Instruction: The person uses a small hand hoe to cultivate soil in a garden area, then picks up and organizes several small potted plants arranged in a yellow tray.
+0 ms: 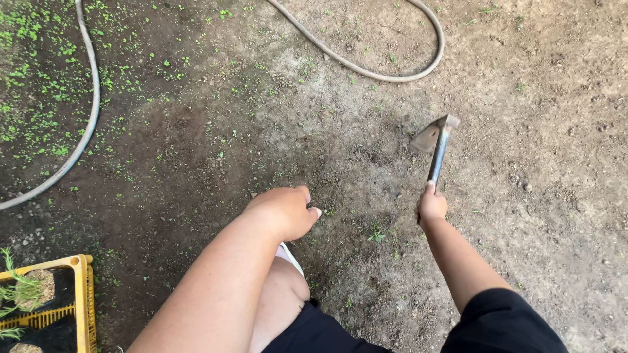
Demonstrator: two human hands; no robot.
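My right hand grips the handle of a small metal hand hoe, its angled blade raised just above the bare soil. My left hand hangs loosely curled over my bent knee, holding nothing, fingers partly closed. A tiny green weed grows in the dirt between my two hands. Black shorts cover my thighs at the bottom edge.
A grey garden hose curves along the left and loops across the top. A yellow plastic crate with seedlings and soil sits at the lower left. Small green sprouts speckle the dark ground at upper left.
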